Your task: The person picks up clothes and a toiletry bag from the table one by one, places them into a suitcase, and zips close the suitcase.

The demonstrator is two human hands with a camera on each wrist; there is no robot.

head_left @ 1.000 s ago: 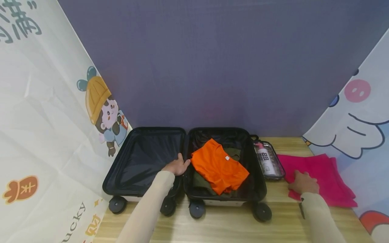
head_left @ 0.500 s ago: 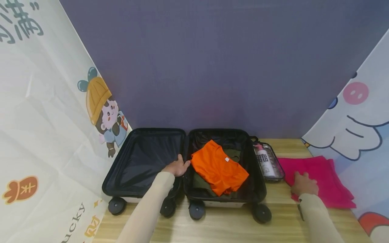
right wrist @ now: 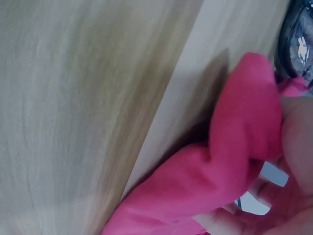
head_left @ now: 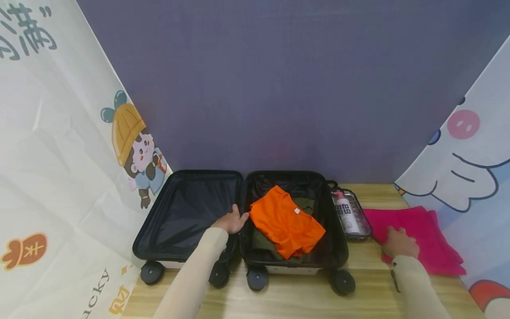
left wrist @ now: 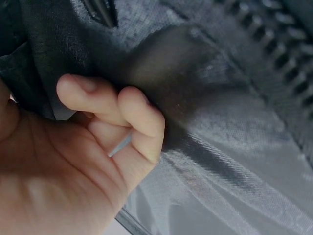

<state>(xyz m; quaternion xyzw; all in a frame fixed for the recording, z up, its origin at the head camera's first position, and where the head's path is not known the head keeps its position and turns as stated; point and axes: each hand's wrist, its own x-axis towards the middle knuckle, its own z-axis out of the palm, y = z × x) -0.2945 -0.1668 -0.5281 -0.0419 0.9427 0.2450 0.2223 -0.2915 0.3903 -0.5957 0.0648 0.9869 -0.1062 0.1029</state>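
Note:
An open black suitcase (head_left: 187,212) lies in two halves in the head view. My left hand (head_left: 230,222) rests at the inner edge of its left half, thumb and forefinger extended; in the left wrist view the other fingers (left wrist: 142,117) bend loosely against the dark lining. An orange T-shirt (head_left: 287,223) lies in the right half over a dark green cloth (head_left: 263,241). To the right, my right hand (head_left: 399,244) holds the near left edge of a folded bright pink cloth (head_left: 432,239). The right wrist view shows that edge bunched between thumb and fingers.
A clear pouch (head_left: 364,221) with a white pink-topped pump bottle (head_left: 347,217) stands against the suitcase's right side. Black wheels (head_left: 343,282) stick out at the front. A dark grey panel (head_left: 271,88) closes the back, and printed white sheets (head_left: 59,168) flank the wooden table (head_left: 303,297).
The view has shifted slightly. Since a second ago, the pink cloth's near left edge has drawn in under my right hand. My left hand stays at the suitcase's inner edge.

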